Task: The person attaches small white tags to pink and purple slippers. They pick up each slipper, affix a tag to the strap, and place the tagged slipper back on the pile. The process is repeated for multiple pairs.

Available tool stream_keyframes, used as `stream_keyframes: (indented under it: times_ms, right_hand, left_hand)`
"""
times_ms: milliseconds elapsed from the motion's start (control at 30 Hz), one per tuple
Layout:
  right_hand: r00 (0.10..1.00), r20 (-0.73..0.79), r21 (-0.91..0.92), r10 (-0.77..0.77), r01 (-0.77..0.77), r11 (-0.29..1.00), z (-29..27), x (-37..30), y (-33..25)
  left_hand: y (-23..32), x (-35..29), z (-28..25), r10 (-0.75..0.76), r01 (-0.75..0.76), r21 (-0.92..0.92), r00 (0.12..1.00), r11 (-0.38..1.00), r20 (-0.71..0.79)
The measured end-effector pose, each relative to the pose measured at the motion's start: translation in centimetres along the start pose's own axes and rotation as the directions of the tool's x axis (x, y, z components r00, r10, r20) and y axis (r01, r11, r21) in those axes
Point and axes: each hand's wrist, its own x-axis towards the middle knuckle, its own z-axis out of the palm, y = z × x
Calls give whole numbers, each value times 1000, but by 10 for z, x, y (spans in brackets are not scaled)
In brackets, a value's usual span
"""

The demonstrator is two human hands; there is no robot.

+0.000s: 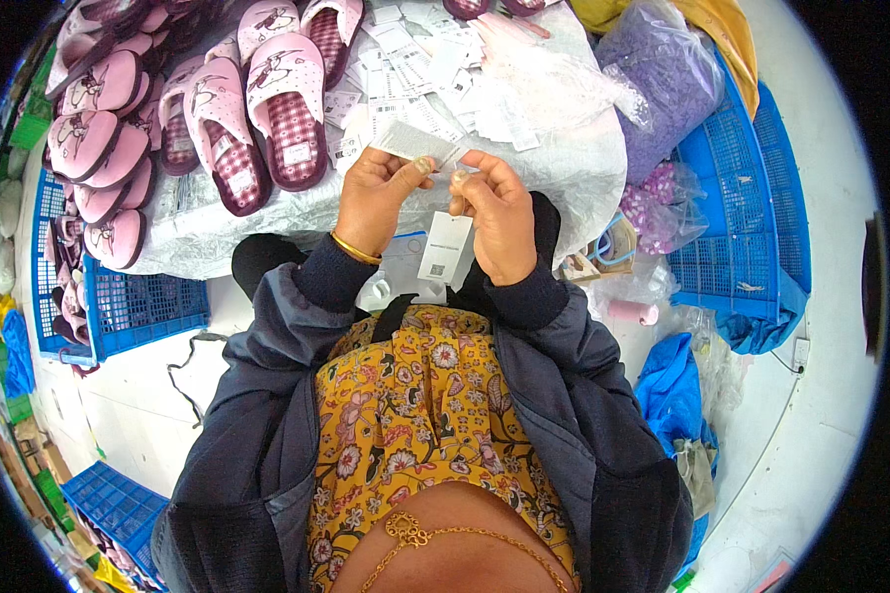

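My left hand [370, 201] is closed on a white paper tag [403, 139], with the thumb laid over its lower edge. Close beside it, my right hand [502, 215] pinches a thin cord that is hard to make out. Below those fingers hangs a white hang tag [446, 244] with a printed square code near its bottom. Both hands are over the near edge of the table [193, 229], which is covered in clear plastic. Loose white tags [396, 64] lie scattered just beyond them. Pink slippers [289, 109] with checked insoles lie to the left.
More pink slippers [84, 148] are piled at the far left, above a blue crate [153, 308]. Another blue crate [737, 217] stands at the right beside a bag of purple material [655, 89]. A pink roll [633, 312] and blue plastic [670, 390] are lower right.
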Motion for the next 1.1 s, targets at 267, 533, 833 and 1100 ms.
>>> stream_keyframes:
  times_ms: [267, 533, 833, 1100]
  right_hand:
    - [993, 89, 214, 83, -100, 972, -8, 2, 6]
    - [995, 77, 192, 67, -81, 978, -8, 1, 7]
    - [1000, 18, 139, 23, -25, 990, -8, 1, 11]
    - [1000, 22, 75, -7, 6, 997, -10, 2, 11]
  left_hand:
    - [-7, -3, 1, -38, 37, -199, 999, 979, -1]
    - [-10, -4, 1, -37, 36, -222, 999, 974, 2]
    - [-11, -6, 2, -57, 52, -251, 998, 966, -14]
    - [-17, -8, 1, -61, 62, -201, 998, 978, 11]
